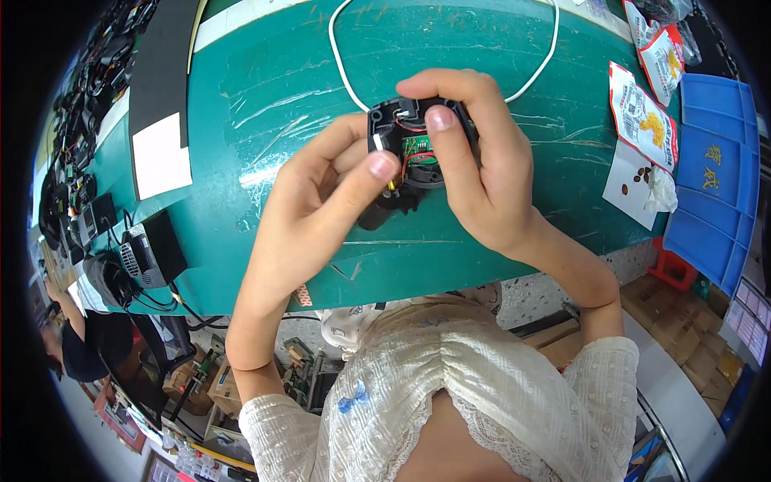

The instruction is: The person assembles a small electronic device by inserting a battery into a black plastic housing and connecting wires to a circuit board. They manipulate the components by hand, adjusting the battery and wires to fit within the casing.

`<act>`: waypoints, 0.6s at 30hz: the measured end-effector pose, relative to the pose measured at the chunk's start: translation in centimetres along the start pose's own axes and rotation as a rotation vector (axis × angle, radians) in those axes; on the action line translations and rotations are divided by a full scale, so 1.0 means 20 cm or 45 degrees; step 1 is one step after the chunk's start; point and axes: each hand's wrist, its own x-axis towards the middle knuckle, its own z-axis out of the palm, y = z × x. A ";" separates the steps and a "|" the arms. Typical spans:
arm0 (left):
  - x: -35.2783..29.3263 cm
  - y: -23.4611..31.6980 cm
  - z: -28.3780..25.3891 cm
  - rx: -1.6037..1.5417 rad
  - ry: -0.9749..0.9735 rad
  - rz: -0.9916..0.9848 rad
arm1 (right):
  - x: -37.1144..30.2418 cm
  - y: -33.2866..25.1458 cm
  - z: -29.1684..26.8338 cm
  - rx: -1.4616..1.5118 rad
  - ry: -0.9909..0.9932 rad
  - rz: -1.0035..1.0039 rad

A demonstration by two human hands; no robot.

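Both hands grip an opened black housing (384,118), which is held up over the near middle of the green counter (273,88). The left hand (309,197) has it by the left side, thumb at the lower left and the other fingers bent behind that edge. The right hand (494,165) wraps the right side, thumb pressed on the upper face and a finger reaching over the far edge. Inside the housing show a green board (419,147) and red wires (405,167). A white cable (338,48) loops across the counter beyond, its two ends passing out of sight behind the housing and right hand. To the right lie a packet (645,120) and paper (622,173) with brown bits (642,174), beside a blue crate (711,132); at left stands a black box (163,247).
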 end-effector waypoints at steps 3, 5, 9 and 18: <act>0.00 0.01 -0.01 -0.018 -0.005 0.020 | 0.00 -0.02 -0.01 0.018 -0.020 -0.027; 0.00 0.01 0.00 -0.009 0.027 0.045 | 0.01 -0.02 -0.01 -0.003 -0.030 -0.050; 0.00 0.00 -0.02 0.080 0.041 0.080 | -0.01 -0.06 0.00 0.133 0.041 0.165; 0.00 -0.01 0.00 0.315 0.087 0.181 | -0.01 -0.05 -0.03 0.113 -0.065 0.139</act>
